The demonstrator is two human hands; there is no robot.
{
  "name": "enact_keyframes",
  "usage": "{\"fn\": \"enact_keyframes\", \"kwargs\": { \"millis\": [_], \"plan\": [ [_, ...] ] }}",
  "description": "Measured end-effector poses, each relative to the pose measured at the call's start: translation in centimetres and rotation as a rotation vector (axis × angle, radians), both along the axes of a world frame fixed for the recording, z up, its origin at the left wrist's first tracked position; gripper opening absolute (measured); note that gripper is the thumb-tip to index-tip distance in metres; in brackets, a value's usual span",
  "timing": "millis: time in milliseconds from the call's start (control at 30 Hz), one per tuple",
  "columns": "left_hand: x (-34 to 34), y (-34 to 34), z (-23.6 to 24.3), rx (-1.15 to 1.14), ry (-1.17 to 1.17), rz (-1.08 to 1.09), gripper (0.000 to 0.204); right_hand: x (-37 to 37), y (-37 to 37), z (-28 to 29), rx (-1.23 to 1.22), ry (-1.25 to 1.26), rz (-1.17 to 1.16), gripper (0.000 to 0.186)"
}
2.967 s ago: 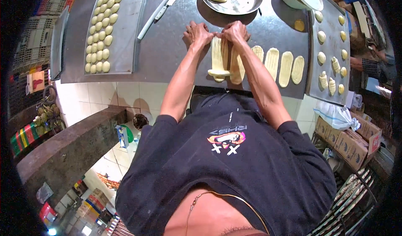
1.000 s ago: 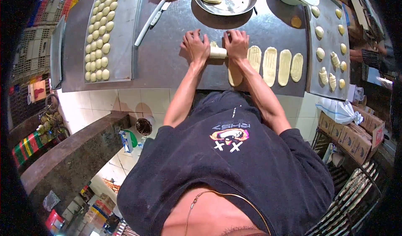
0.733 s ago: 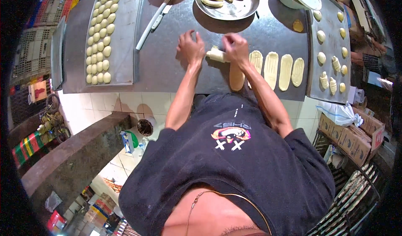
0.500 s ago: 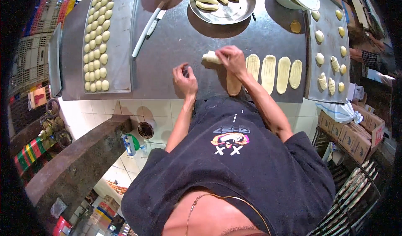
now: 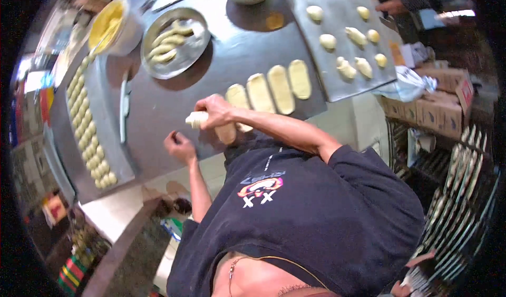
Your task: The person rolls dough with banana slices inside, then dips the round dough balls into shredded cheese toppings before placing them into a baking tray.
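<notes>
My right hand (image 5: 215, 112) is closed round one end of a rolled piece of dough (image 5: 195, 120), its ridged end poking out to the left. Close by, my left hand (image 5: 181, 148) has its fingers loosely curled and apart, with nothing in it. Several flat, oval dough strips (image 5: 280, 90) with scored lines lie in a row to the right of my right hand. The nearest strip (image 5: 225, 133) is partly under my right wrist and in shadow. All of this is over a dark metal table (image 5: 153, 99).
Peeled bananas (image 5: 169, 42) lie in a round metal pan (image 5: 149, 67). A right-hand tray (image 5: 337, 86) bears dough balls and rolls; a left-hand tray (image 5: 113, 149) bears rows of balls. A knife and rod (image 5: 125, 107), a bucket of yellow filling (image 5: 108, 25) and another person's hand (image 5: 390, 6) also show.
The view has turned, so the table now slants and the yellow bucket shows. My right hand still has the dough roll; my left hand stays beside it, nothing in it.
</notes>
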State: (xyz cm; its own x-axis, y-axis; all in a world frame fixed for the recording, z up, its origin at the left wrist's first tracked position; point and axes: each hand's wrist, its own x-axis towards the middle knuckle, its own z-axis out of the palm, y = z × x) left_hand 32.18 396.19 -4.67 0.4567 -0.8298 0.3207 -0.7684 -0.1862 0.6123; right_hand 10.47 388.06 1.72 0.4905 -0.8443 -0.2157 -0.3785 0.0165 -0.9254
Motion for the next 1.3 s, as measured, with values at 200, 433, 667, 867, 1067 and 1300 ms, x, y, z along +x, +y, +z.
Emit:
{"fn": "enact_keyframes", "kwargs": {
  "millis": [200,433,667,867,1067,1300],
  "plan": [
    [1.0,-0.5,-1.0,0.046,-0.199,-0.005,0.016,-26.6,0.2,2.1,-0.332,-0.071,-0.647,0.059],
    [1.2,0.6,-1.4,0.009,-0.255,0.015,0.018,-48.3,-10.5,-0.6,-0.533,0.339,-0.974,0.050],
    [-0.1,-0.5,-0.8,0.002,-0.231,0.021,0.014,-47.7,-12.6,-4.9,-0.266,0.871,-0.783,0.049],
    [-0.3,-1.2,-0.1,-0.005,-0.174,0.065,0.014,-23.0,-8.3,-1.2,-0.641,0.295,-0.704,0.021],
    [0.4,-0.1,0.1,0.012,-0.150,0.049,0.015,-2.8,-13.1,-0.6,-0.769,0.132,-0.341,0.019],
    [0.4,0.0,0.4,0.050,-0.060,0.037,0.016,7.3,-21.7,-4.0,-0.924,0.637,0.096,0.027]
  ]
}}
